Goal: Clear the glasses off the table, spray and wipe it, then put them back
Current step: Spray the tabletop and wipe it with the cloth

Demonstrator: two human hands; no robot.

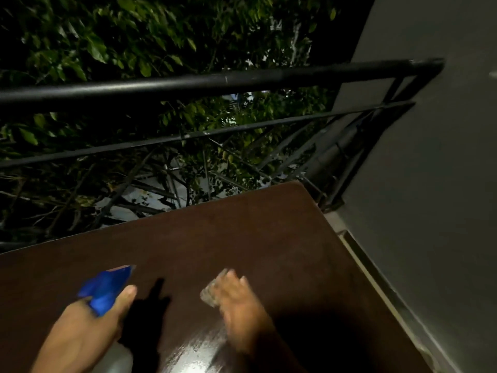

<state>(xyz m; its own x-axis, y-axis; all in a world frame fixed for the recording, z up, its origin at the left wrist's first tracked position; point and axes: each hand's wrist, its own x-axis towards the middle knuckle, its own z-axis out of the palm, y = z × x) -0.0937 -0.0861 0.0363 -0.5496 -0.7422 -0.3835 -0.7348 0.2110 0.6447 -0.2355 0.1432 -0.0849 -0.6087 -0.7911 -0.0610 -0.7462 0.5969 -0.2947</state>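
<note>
We hold the spray bottle (107, 292) in our left hand (80, 335), fingers wrapped round its neck and the thumb (126, 297) lying up along the blue head; the nozzle points forward over the surface (242, 232). The head is a hard, angular blue plastic, and the body below our palm is pale and translucent, showing only at the bottom edge of the view.

Our right hand (239, 305) lies palm down on the surface, blurred by motion. Under its fingers (234, 281) and poking out to the left is a crumpled, pale, slightly see-through wad (211, 294), soft-looking, though the blur keeps us from telling whether it is cloth or paper. The fingers look mostly straight over it, pressing rather than gripping; we cannot tell for certain.

The surface is a dark brown wood-look top with a matt grain, and near us it shines wet and glossy where light reflects. Beyond its far edge runs a black round metal railing (215, 79) with thinner bars below, leafy green branches (107, 36) behind it, and a smooth grey wall (430, 157) on the right
</note>
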